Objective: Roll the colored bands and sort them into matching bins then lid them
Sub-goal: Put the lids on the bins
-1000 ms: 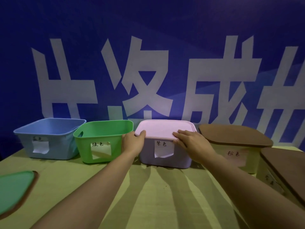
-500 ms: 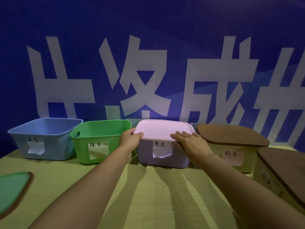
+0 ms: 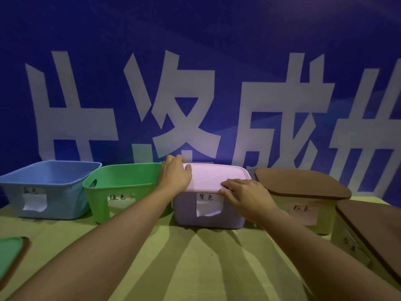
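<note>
A purple bin stands at the middle of the row with a pale pink lid on top of it. My left hand lies over the lid's left edge, fingers reaching toward its back corner. My right hand presses straight fingers on the lid's front right edge. To the left stand an uncovered green bin and an uncovered blue bin. No bands show in the bins from this angle.
Two cream bins with brown lids, one beside the purple bin and one at the right edge. A green lid lies on the yellow-green table at the far left. A blue banner wall stands close behind the bins.
My left hand has slid from the lid's front left corner back along its left edge. My right hand has stayed on the front right edge.
</note>
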`<state>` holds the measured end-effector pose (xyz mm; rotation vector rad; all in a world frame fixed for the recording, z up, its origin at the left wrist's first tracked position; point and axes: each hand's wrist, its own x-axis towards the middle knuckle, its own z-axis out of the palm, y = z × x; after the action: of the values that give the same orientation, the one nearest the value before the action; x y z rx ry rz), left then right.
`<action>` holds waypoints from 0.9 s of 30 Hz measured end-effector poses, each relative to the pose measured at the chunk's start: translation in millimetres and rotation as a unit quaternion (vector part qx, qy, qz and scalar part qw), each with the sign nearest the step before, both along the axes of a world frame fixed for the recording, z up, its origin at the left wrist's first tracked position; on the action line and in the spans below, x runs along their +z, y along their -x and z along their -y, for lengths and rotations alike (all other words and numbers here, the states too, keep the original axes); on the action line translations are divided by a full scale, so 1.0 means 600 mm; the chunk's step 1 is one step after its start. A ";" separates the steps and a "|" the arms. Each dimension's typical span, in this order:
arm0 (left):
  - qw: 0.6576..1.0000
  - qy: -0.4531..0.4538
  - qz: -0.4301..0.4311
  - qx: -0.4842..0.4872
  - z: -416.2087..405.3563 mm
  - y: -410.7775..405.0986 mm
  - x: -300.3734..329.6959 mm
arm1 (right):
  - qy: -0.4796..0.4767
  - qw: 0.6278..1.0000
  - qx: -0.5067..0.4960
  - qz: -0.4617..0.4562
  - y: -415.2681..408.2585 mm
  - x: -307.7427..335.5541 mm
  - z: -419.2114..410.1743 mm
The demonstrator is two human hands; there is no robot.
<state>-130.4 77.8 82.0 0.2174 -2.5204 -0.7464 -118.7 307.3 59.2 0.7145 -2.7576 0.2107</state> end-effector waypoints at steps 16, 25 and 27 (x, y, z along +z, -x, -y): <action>0.943 0.231 0.221 -0.097 0.011 0.124 -0.026 | -0.021 0.988 -0.061 0.140 0.155 0.028 0.064; 0.945 0.191 0.236 -0.120 0.013 0.129 -0.013 | -0.035 0.981 -0.081 0.171 0.165 0.036 0.068; 0.951 0.152 0.235 -0.135 0.008 0.123 -0.007 | -0.032 0.979 -0.088 0.179 0.165 0.040 0.068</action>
<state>-204.3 72.8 78.1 -0.0713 -3.1220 -0.4253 -217.7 266.6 83.2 0.4816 -3.1635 0.2331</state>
